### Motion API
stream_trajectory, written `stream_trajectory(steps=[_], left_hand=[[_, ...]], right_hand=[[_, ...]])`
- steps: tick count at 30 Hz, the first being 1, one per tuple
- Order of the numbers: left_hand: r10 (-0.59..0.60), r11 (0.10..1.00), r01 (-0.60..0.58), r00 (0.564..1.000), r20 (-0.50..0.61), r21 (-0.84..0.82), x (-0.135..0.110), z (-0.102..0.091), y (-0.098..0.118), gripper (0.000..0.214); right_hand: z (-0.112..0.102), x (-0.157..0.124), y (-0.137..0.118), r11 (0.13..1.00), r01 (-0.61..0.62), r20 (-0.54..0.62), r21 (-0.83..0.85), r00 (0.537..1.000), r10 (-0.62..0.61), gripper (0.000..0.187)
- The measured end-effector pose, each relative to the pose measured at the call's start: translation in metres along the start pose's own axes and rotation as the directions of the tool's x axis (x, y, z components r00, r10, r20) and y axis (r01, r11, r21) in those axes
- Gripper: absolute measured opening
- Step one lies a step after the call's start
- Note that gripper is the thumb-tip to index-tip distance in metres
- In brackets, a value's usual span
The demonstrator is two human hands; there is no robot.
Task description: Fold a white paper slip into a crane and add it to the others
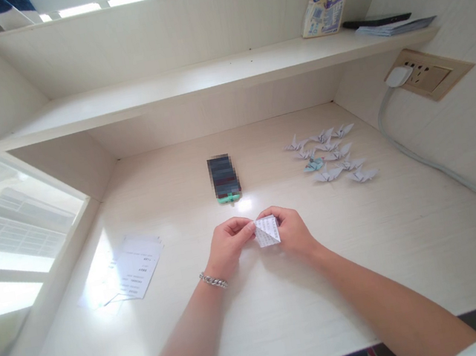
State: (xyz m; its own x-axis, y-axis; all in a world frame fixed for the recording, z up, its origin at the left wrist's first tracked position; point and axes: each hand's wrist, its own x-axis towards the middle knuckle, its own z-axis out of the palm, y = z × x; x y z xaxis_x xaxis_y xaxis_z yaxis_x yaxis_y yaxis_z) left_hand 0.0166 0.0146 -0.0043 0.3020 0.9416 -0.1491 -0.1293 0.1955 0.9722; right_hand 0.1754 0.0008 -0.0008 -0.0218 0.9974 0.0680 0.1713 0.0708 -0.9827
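Note:
Between my two hands is a small folded piece of printed paper (267,232), creased along a diagonal. My left hand (230,242), with a chain bracelet (213,280) at its wrist, pinches the paper's left corner between thumb and finger. On the other side, my right hand (292,229) grips the right edge, its fingers partly hidden behind the paper. Several folded paper cranes (328,173) stand in a cluster at the back right; one of them is bluish (313,164). To the left lie loose printed paper sheets (137,269).
A phone-like dark object (224,177), blurred out, lies beyond my hands. Along the back runs a shelf (185,86) with a small packet (323,15) and a stack of papers (396,27). A cable (429,163) hangs from the wall socket (430,72) at right.

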Motion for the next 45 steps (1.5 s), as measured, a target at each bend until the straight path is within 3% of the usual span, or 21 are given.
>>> stream_trajectory(steps=[13,21,27,31,36,45], left_hand=[[-0.076,0.992,0.079,0.997,0.033,-0.1,-0.002,0.0,0.008,0.019],[-0.116,0.982,0.12,0.993,0.036,-0.143,-0.002,0.0,0.01,0.02],[-0.098,0.979,0.091,0.995,-0.035,-0.182,0.001,-0.003,0.009,0.021],[-0.052,0.993,0.037,0.99,-0.13,-0.114,0.002,-0.003,0.006,0.022],[0.005,0.999,-0.011,0.989,-0.145,-0.038,0.0,-0.001,0.006,0.024],[-0.042,0.999,0.041,0.998,-0.049,-0.024,-0.001,-0.002,0.004,0.033]], right_hand=[[-0.001,0.0,-0.001,0.998,0.064,0.055,0.013,0.996,-0.064,0.012],[-0.001,0.005,0.004,0.991,-0.071,0.056,0.111,0.996,0.066,0.016],[-0.002,0.008,0.0,0.928,-0.187,0.057,0.321,0.982,0.179,0.028],[-0.005,0.006,-0.006,0.876,-0.226,0.107,0.427,0.974,0.199,0.038],[-0.004,0.006,-0.002,0.936,-0.167,0.037,0.309,0.986,0.163,0.038],[-0.006,0.01,0.008,0.978,-0.102,-0.026,0.184,0.994,0.109,0.032]])
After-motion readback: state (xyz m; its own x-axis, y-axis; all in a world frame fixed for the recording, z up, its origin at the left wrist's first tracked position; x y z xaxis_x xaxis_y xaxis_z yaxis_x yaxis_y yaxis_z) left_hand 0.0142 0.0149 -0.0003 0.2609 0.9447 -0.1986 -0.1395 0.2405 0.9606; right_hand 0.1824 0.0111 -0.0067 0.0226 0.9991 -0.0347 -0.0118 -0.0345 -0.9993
